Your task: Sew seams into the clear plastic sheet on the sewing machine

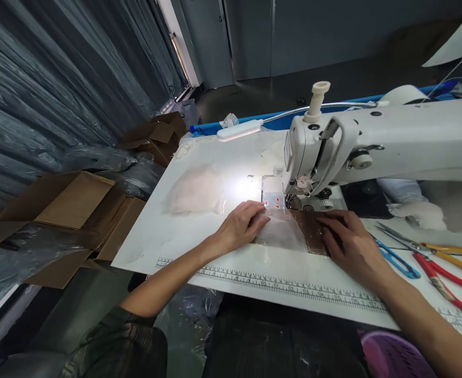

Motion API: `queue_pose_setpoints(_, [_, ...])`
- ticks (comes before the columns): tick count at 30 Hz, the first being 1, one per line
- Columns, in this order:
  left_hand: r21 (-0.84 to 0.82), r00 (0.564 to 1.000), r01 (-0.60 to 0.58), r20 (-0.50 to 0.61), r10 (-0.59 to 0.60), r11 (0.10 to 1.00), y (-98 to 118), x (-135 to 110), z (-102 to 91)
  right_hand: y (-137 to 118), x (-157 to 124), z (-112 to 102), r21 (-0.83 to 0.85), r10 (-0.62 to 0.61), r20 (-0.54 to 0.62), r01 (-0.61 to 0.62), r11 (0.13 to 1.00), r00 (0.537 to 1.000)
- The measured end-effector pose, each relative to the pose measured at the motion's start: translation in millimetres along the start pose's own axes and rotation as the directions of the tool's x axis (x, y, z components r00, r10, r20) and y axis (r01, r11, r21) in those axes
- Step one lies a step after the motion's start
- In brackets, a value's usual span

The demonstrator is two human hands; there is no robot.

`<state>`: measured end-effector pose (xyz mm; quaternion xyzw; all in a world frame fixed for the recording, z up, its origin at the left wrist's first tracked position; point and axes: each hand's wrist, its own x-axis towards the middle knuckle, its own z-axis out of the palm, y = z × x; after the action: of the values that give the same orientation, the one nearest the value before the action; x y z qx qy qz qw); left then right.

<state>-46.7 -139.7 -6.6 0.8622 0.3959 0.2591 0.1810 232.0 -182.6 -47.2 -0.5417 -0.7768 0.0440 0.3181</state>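
My left hand [241,226] rests on the sheer whitish fabric [284,233], its thumb and fingertips apart on the cloth. To the right of that fabric, and touching it, is a brown strip of material [312,231]. My right hand [349,244] lies over the strip's right side with fingers spread; its underside is hidden. Both pieces reach up to the presser foot area of a white sewing machine [313,152]. Just left of the needle sits a clear plate with red marks [277,201].
A pale sheer pouch-like piece [195,190] lies on the white table [156,231]. Scissors with orange handles [447,249], a red-handled tool [443,278] and a blue tool [398,260] lie by my right forearm. Cardboard boxes [73,199] stand left. A purple basket [392,357] is below.
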Motion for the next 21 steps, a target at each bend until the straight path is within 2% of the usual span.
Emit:
queue_pose_setpoints(3, [0.087,1.0,0.001,-0.012,0.0,0.996,-8.3,7.7,5.5,-0.7,0.5,-1.9,0.019,0.007,0.001,-0.007,1.0,1.0])
queue_pose_setpoints(6, [0.09,0.999,-0.045,-0.011,0.046,0.995,-8.2,8.6,9.7,-6.4,2.4,-3.0,0.05,-0.012,0.001,0.012,0.999,1.0])
queue_pose_setpoints(8, [0.074,0.998,-0.05,-0.024,0.052,0.996,-3.8,6.9,10.0,-14.1,4.3,-2.4,0.037,-0.024,0.044,0.023,0.999,0.999])
queue_pose_setpoints(11, [-0.019,0.999,0.008,-0.038,-0.008,1.0,5.9,3.1,7.8,-28.5,8.3,-0.2,-0.009,-0.018,0.118,0.019,1.0,0.993])
queue_pose_setpoints(14, [-0.134,0.993,0.114,-0.01,-0.117,0.984,11.1,1.1,1.2,-39.8,13.3,-0.6,0.09,-0.021,0.164,0.007,0.996,0.986])
queue_pose_setpoints(16, [-0.188,0.985,0.175,0.048,-0.169,0.966,7.2,2.4,-9.5,-43.4,16.3,-4.4,0.179,0.006,0.212,-0.045,0.983,0.977])
queue_pose_setpoints(18, [-0.186,0.974,0.218,0.095,-0.203,0.958,-4.1,6.1,-28.1,-44.0,18.0,-10.7,0.186,0.057,0.287,-0.114,0.976,0.956])
queue_pose_setpoints(19, [-0.147,0.969,0.231,0.118,-0.215,0.962,-12.0,8.7,-40.3,-43.6,18.1,-14.2,0.163,0.08,0.321,-0.139,0.977,0.944])
queue_pose_setpoints(21, [0.038,0.969,0.238,0.056,-0.24,0.971,-30.1,14.6,-68.4,-42.1,17.3,-20.6,0.102,0.106,0.374,-0.154,0.983,0.922])
